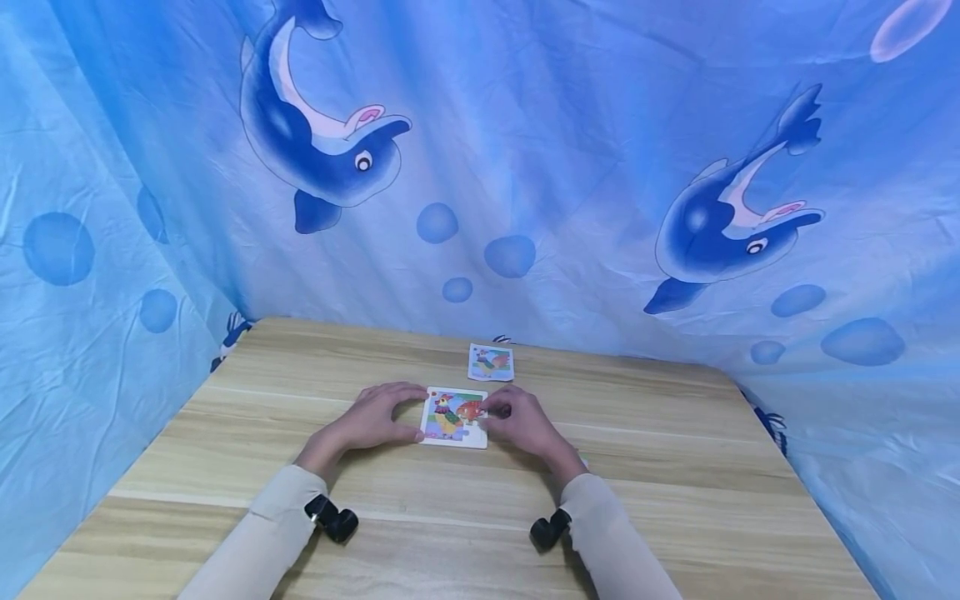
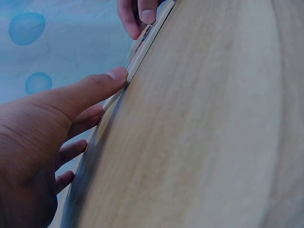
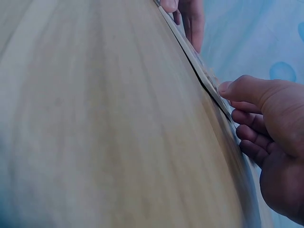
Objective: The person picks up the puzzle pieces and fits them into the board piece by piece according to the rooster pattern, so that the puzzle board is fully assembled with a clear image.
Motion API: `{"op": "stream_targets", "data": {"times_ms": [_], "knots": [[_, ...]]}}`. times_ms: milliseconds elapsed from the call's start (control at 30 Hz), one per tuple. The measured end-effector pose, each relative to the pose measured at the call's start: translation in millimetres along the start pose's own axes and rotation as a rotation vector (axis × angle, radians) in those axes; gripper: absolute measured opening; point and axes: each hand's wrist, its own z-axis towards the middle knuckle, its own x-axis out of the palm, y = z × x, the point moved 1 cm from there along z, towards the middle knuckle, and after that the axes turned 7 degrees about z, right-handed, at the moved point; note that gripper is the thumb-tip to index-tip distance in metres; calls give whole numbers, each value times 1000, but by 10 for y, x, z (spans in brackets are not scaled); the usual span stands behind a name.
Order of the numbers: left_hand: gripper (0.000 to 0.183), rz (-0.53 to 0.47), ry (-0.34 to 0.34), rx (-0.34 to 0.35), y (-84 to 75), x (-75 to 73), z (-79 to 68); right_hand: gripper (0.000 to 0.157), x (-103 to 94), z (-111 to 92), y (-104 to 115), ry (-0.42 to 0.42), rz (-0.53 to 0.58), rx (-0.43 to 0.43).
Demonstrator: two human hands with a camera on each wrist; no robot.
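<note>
Both hands framed the puzzle on the bench.

I saw the puzzle lying flat between my two hands, mid-bench. My left hand bracketed its left edge, thumb tip pressed to the near corner and fingers arched over the far corner. My right hand sat at its right edge, fingers curled onto a piece there. A small picture card lay just beyond, near the dolphin curtain.
</note>
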Motion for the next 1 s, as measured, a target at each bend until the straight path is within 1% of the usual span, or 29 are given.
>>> {"op": "stream_targets", "data": {"times_ms": [133, 533, 767, 1000], "knots": [[72, -5, 1, 0, 5, 2, 7, 23, 9, 7, -1, 4, -9, 6], [73, -5, -5, -4, 20, 21, 17, 22, 15, 39, 9, 10, -33, -14], [72, 0, -3, 2, 18, 12, 16, 22, 21, 38, 20, -1, -16, -6], [73, 0, -2, 0, 17, 12, 12, 24, 15, 28, 26, 4, -5, 13]]}}
